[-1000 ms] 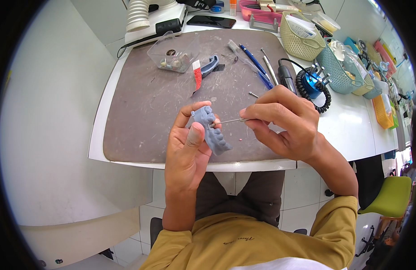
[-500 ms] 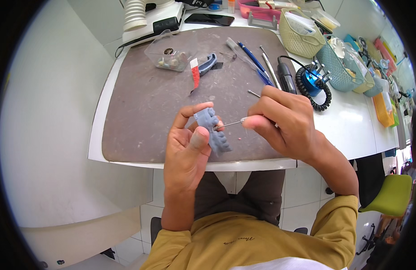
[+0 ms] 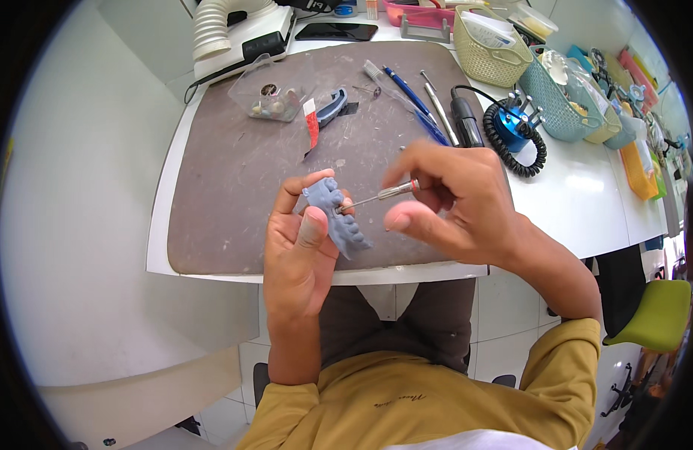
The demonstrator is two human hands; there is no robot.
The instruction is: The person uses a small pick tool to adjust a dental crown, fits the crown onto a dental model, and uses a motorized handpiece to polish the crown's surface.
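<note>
Screwdriver [image 3: 397, 190] at the tooth model [image 3: 340, 230], work unfinished

We see the grey-blue tooth model held up over the near part of the brown mat [image 3: 219, 195], a little left of the middle of the view. The left hand [image 3: 297, 251] grips it, thumb on the near face and fingers behind. The screwdriver comes in from about 2 o'clock, its thin tip meeting the model at the gap in the row of teeth. The right hand [image 3: 459, 206] is loosely open around the red-ringed handle, thumb and blurred forefinger parted; we cannot tell whether its other fingers touch the tool.

We judge the work to be partway along. Done so far: the model is in hand and the tip is set at the gap. Left undone: the tool is not clear of the model, and the model is not laid down. Whether anything in the gap sits firmly is too small for us to tell.

From the model, a curved blue-grey piece [image 3: 333, 108] lies apart at 12 o'clock, a clear box [image 3: 245, 91] at 11, and a blue pen [image 3: 408, 93] at 1.
</note>
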